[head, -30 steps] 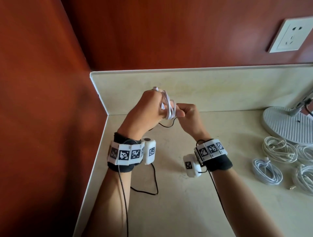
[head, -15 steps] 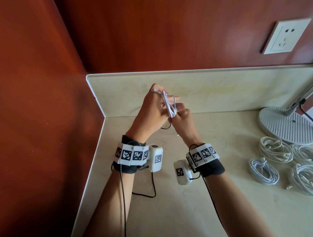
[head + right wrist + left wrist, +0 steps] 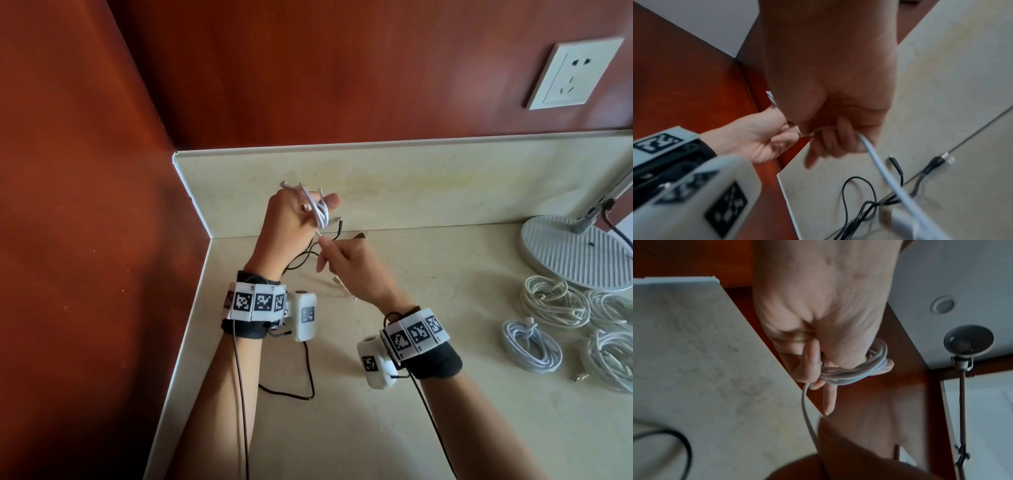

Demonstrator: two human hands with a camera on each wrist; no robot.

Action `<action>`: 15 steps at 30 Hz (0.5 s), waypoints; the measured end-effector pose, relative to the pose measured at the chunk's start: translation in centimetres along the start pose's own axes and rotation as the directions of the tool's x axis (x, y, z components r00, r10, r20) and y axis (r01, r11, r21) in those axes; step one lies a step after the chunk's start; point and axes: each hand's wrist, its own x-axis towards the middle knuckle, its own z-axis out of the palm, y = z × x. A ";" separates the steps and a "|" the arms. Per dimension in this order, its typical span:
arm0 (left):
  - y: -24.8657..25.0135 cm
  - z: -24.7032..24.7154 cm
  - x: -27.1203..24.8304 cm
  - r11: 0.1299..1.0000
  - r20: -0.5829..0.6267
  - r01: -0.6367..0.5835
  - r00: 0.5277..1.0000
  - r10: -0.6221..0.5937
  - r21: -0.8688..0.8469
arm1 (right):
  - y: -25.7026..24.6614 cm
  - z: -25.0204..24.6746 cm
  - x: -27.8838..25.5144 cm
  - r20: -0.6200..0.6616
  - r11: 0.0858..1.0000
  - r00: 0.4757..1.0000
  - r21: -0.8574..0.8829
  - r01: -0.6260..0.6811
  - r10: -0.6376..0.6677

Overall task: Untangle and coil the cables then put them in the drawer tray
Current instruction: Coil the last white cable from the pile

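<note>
White cable half-coiled on the left hand, tail being fed by the right.

White cable [image 3: 317, 210] is wound in loops round the left hand [image 3: 291, 222], whose fingers are curled on the turns; its free tail is pinched in the right hand [image 3: 346, 265]. Against half a second ago, the right hand is drawn lower and apart, so another turn is judged pending. Black cable [image 3: 342, 236] lies on the surface [image 3: 445, 394] behind; coiled cables [image 3: 551, 301] sit at right. No drawer tray is seen.
</note>
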 end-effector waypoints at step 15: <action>0.7 1.7 -0.5 0.957 0.366 -0.038 0.928 -0.073 0.288 | -5.0 -5.5 1.4 -0.133 0.917 0.927 -0.251 0.310 -0.350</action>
